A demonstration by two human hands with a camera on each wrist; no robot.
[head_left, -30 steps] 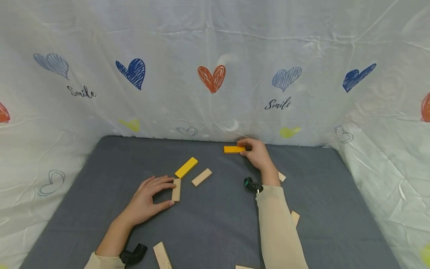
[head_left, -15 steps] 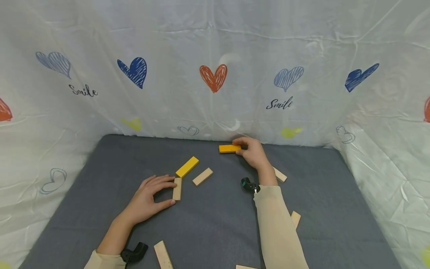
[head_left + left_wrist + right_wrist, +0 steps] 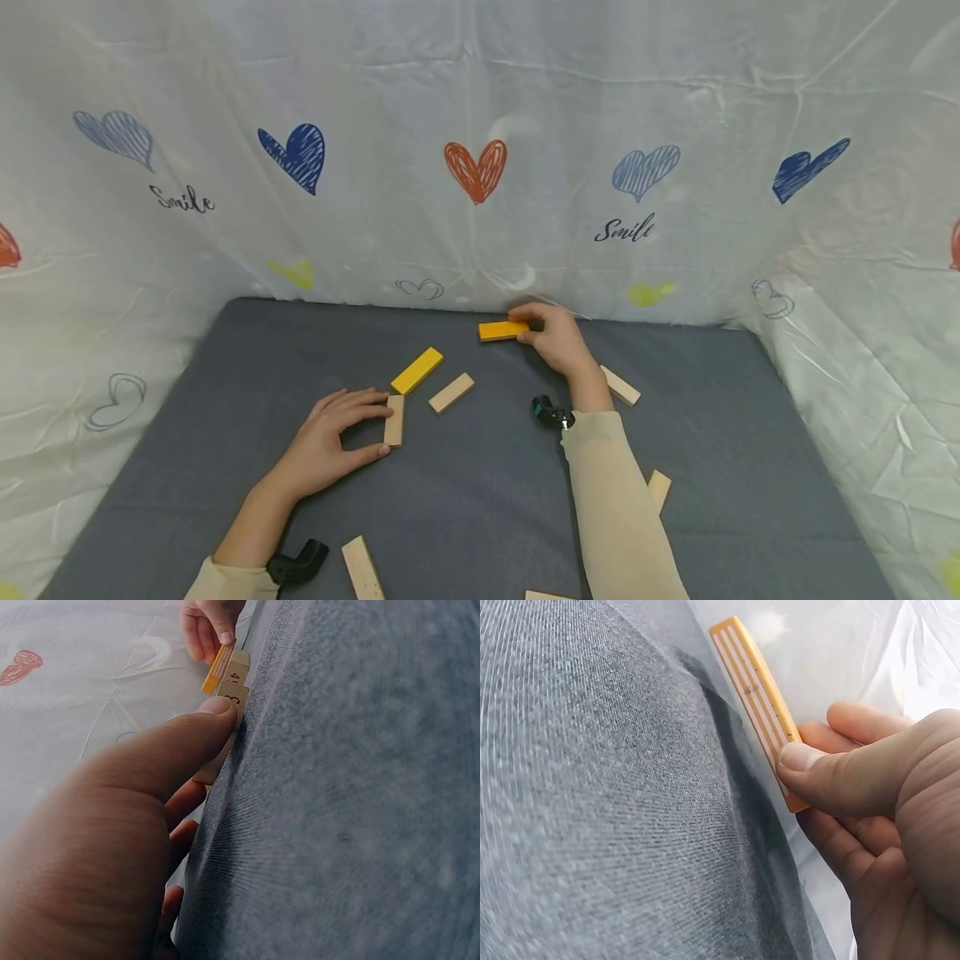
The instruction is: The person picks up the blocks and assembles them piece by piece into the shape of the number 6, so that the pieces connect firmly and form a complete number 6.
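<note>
My right hand (image 3: 557,340) pinches the right end of an orange block (image 3: 498,332) near the far edge of the table. In the right wrist view that orange block (image 3: 750,686) shows pale stripes along its side, with the thumb pressed on it. At centre left, my left hand (image 3: 330,442) holds a plain wooden block (image 3: 394,421) by its two ends, thumb at the near end and fingers at the far end. A yellow block (image 3: 417,371) lies just beyond that wooden block. Another plain wooden block (image 3: 452,393) lies slanted to its right.
More plain wooden blocks lie about: a slanted block (image 3: 621,386) beside the right wrist, a block (image 3: 658,490) partly behind the right sleeve, and a block (image 3: 363,568) near the front. The grey tabletop (image 3: 480,500) meets a white printed curtain (image 3: 480,100) at the back.
My right hand has moved a little to the left with the orange block. More of the wooden block beside the right wrist now shows. The left hand has stayed in place.
</note>
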